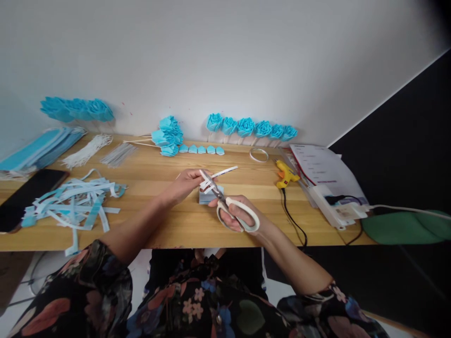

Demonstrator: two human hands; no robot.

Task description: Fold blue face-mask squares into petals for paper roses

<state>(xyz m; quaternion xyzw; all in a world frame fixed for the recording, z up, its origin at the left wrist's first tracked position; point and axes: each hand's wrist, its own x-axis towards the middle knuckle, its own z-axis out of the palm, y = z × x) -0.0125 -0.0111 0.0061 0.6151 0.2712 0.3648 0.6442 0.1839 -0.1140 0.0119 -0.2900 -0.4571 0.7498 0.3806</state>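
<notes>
A narrow white strip is pinched between the thumb and fingers of the left hand. It is held above the tabletop, with its free end projecting past the fingertips, up and to the right. The strip is thin, flat and pale, and appears doubled over close to the fingers; finer detail cannot be made out. The scissors are gripped by the right hand, whose fingers are passed through the white handle loops and closed round them. The dark blades are directed from the right fingers towards the left fingers and meet the strip just beside the left fingertips. Whether the blades are parted cannot be told. A small light-blue stack lies on the tabletop beneath the blades, between the two sets of fingers, and is partly covered by them. Well to the left of the left fingers, a loose heap of cut strips is spread out, with a dark phone beyond it. Beyond the fingers, against the wall, blue paper roses are lined up, with small blue petals in front of them. To the right of the right fingers a yellow glue gun is laid down, with a tape ring behind it and a white power strip farther right.
</notes>
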